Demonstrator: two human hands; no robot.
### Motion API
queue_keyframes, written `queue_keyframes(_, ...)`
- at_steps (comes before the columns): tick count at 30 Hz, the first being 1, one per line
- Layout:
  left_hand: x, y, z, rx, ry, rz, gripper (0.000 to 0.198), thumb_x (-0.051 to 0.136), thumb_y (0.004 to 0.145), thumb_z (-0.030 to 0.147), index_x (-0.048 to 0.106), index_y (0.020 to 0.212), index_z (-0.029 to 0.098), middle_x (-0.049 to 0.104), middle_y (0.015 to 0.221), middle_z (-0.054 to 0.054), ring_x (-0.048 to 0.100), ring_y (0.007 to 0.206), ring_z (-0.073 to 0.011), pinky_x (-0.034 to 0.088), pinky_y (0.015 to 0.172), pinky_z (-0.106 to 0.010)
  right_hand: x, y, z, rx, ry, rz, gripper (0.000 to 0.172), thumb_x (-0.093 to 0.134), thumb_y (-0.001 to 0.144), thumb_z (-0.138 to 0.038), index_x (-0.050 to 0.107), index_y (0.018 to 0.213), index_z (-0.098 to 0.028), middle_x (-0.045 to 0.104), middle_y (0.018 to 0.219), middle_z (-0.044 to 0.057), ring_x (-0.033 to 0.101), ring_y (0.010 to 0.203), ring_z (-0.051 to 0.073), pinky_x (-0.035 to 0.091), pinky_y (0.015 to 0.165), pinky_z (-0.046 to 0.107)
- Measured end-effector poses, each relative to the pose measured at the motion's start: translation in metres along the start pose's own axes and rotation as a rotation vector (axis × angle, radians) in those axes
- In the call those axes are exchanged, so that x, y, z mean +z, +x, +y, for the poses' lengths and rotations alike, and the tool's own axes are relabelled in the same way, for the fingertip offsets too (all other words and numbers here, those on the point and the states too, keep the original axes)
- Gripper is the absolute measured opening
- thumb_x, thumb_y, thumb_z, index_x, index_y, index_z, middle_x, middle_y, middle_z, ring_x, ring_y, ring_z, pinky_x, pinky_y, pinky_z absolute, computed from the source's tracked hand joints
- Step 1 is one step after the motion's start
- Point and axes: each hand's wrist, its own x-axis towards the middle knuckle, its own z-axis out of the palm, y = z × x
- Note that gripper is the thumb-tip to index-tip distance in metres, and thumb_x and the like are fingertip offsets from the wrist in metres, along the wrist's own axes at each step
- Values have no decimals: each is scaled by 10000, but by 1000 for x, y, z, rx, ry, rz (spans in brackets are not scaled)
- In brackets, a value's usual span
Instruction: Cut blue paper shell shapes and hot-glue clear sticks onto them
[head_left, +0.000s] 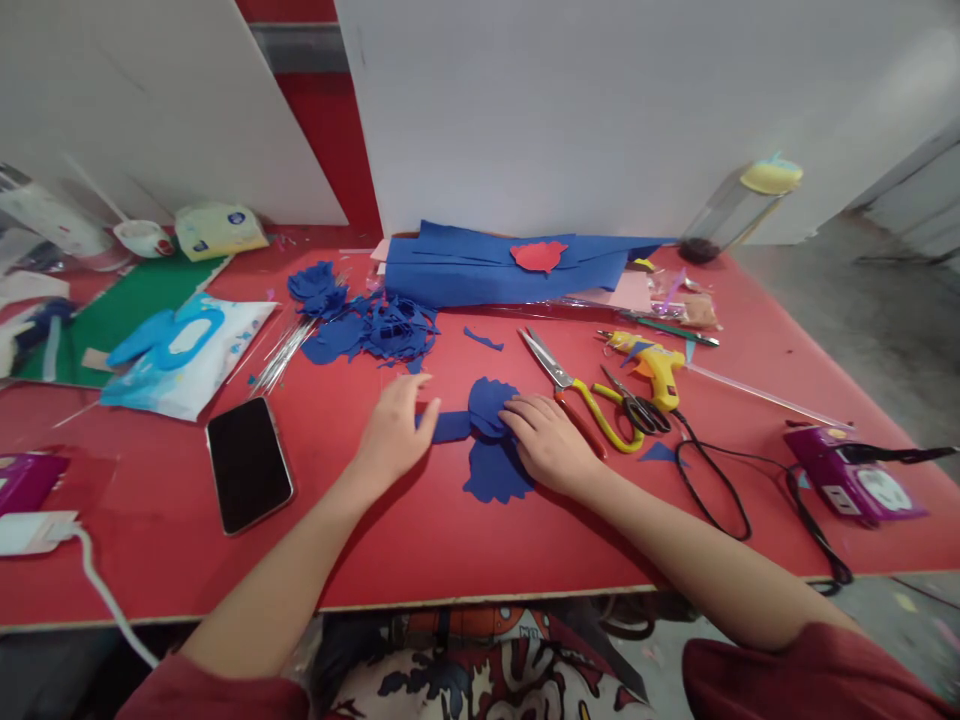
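Observation:
My left hand (pixel 396 428) rests at the left end of a short blue strip (pixel 452 427). Its thumb and forefinger are apart, and the thumb lies by the strip. Stretched fingers of my right hand (pixel 549 440) lie over the right edge of a round, wavy-edged blue cutout (pixel 489 404), which overlaps the strip's right end. Below it is a second wavy-edged blue cutout (pixel 496 474), partly under my right hand. Scissors with yellow and orange handles (pixel 589 395) lie open just right of that hand, beside small black-handled scissors (pixel 639 407).
Blue scraps (pixel 394 330) and thin wires (pixel 283 355) lie behind my hands. Blue sheets (pixel 480 270) carry a red cutout (pixel 538 256) at the back. A phone (pixel 248 465) and wipes pack (pixel 187 355) are left; a yellow glue gun (pixel 654 368) and purple box (pixel 855 475) are right.

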Motion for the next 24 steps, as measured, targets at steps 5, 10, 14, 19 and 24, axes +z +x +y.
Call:
queue_keyframes(5,-18,12,-27,-311,554,-130,295,459,833,254,561,1016,48,582,1008,-204,578,982,-315,476,825,-393,-5,-2,-12,-157,128,-123,393,474,841,-266,561,1201,-133,553,1262,162,435,1225,284,331,1026,512)
queue_keyframes(10,-24,14,-36,-333,678,-282,287,390,801,114,606,970,26,634,929,-217,626,883,-286,489,773,-346,-5,-1,-13,-150,169,-224,365,437,884,-306,573,1183,-148,545,1288,133,431,1237,266,342,1023,480)
queue_keyframes(14,-30,13,-35,-436,666,-360,283,416,794,149,652,925,63,660,888,-214,646,830,-312,499,696,-363,-2,1,-12,-160,187,-185,336,429,893,-289,586,1141,-127,568,1254,134,455,1207,260,355,1011,462)
queue_keyframes(19,-38,12,-34,-457,635,-423,271,438,761,142,675,881,87,673,873,-218,651,828,-333,499,669,-372,-11,4,-3,-80,120,-50,306,421,892,-278,598,1098,-136,613,1149,136,492,1125,254,386,960,429)
queue_keyframes(24,-43,14,-36,-463,641,-443,252,461,720,141,674,852,112,677,878,-204,655,834,-322,499,649,-347,-30,-1,23,307,-47,45,266,420,873,-250,610,1004,-116,614,1051,159,509,1000,273,407,879,418)
